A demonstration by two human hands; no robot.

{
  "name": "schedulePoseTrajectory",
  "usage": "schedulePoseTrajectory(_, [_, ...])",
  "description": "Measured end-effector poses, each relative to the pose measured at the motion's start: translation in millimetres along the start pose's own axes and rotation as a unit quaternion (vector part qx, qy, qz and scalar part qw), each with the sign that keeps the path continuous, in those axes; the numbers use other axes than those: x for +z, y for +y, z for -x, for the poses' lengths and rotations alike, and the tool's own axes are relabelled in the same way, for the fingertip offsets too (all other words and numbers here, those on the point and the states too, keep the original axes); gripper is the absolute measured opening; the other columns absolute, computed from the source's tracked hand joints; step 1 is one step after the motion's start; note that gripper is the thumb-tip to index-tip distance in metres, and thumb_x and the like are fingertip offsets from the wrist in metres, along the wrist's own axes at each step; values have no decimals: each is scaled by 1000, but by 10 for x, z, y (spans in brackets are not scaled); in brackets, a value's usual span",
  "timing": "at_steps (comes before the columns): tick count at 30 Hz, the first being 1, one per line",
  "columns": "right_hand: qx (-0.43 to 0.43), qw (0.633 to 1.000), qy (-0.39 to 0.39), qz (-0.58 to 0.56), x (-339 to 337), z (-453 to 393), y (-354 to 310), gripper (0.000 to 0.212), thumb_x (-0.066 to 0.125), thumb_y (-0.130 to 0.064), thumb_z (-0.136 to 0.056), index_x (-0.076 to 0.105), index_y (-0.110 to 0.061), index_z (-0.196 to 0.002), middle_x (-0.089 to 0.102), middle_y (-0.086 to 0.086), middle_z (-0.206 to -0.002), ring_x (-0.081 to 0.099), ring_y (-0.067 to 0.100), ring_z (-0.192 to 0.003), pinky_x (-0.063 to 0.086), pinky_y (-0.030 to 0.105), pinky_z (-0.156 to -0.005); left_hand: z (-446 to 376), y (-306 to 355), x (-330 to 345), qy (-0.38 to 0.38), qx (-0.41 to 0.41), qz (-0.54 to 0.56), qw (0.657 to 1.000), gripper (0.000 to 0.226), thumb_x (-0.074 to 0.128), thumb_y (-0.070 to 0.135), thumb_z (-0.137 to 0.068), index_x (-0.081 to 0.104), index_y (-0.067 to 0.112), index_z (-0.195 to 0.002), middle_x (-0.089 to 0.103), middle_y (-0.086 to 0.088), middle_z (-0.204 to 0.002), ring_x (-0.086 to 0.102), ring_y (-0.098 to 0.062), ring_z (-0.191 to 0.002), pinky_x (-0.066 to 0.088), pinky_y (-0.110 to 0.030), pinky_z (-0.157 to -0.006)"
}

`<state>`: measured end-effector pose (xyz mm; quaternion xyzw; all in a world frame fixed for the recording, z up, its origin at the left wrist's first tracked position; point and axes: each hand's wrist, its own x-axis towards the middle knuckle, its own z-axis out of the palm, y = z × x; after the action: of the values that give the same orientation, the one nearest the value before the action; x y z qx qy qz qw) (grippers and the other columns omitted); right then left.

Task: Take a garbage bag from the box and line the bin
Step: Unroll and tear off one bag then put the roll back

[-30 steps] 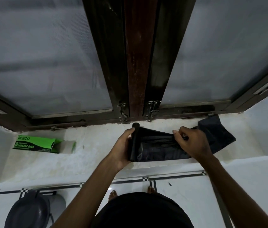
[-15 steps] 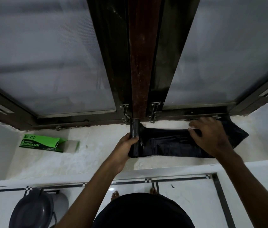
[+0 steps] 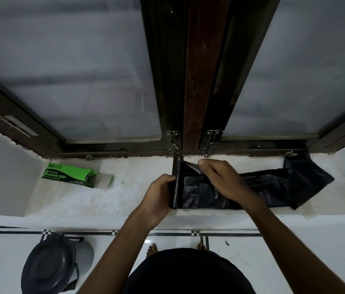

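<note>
A roll of black garbage bags (image 3: 176, 183) lies partly unrolled on the white window sill (image 3: 137, 196), its loose sheet (image 3: 298, 183) stretching to the right. My left hand (image 3: 159, 196) grips the rolled end. My right hand (image 3: 220, 177) lies over the sheet right beside the roll and pinches its upper edge near the perforation. The green garbage bag box (image 3: 72, 175) lies open on the sill at the left. The dark lidded bin (image 3: 51, 266) stands on the floor at the lower left.
Closed window panes in a dark wooden frame (image 3: 201, 81) rise directly behind the sill, with latches at the base. White tiled floor (image 3: 294, 251) lies below, with my bare feet close to the wall.
My right hand has moved left along the unrolled sheet, from its far right part to just beside the roll. The left hand keeps hold of the roll.
</note>
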<state>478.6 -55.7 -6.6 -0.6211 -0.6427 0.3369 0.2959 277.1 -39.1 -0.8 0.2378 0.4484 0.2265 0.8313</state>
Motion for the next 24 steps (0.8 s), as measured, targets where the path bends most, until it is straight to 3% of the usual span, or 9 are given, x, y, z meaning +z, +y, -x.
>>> schedulePoseTrajectory(5, [-15,1000,-26,-10,-100,65,96,49,32,-43,-102,55,-7,-78,55,20,-68,55,34,-66,44,49,-66,17,-32,9,28,5,15,999,50,51,52,-93,69,14,-120,73,-10,-112,66,-27,-104,52,-40,-91])
schedulePoseTrajectory(9, [-18,998,-59,-27,-195,96,121,24,43,-28,-97,66,-23,-91,65,12,-76,62,30,-72,49,43,-69,9,-39,7,55,30,-108,992,36,63,43,-91,68,19,-117,75,-5,-113,70,-22,-108,50,-41,-102])
schedulePoseTrajectory(12, [-4,994,-80,-74,-256,124,118,19,55,-12,-96,68,-26,-92,67,-3,-79,64,19,-74,45,34,-67,9,-61,-1,90,48,-141,985,25,67,29,-91,69,17,-113,75,-7,-112,70,-22,-104,52,-42,-99])
schedulePoseTrajectory(15, [8,989,-105,-101,-293,139,117,12,64,-11,-94,69,-22,-96,70,-9,-85,67,8,-82,48,22,-72,19,-81,12,82,72,-164,980,20,64,25,-94,68,20,-113,76,-3,-110,70,-19,-105,55,-38,-93])
schedulePoseTrajectory(19, [19,991,-112,-75,-279,121,152,12,71,-17,-90,70,-20,-102,72,-5,-96,69,10,-95,54,29,-85,24,-109,59,89,121,-169,974,20,60,19,-97,67,21,-115,76,2,-110,71,-13,-101,55,-19,-74])
schedulePoseTrajectory(22, [37,994,-96,-28,-191,93,183,3,71,-22,-91,69,-21,-92,71,-4,-88,68,13,-86,55,40,-81,7,-107,104,100,151,-179,967,24,58,16,-98,65,17,-121,75,1,-110,71,-13,-101,55,-18,-72])
schedulePoseTrajectory(24, [40,995,-89,27,-130,86,193,14,67,-27,-93,62,-26,-80,65,-4,-77,64,16,-77,53,44,-73,-2,-88,135,109,159,-188,963,26,58,15,-98,63,16,-123,74,1,-110,71,-12,-100,55,-18,-71])
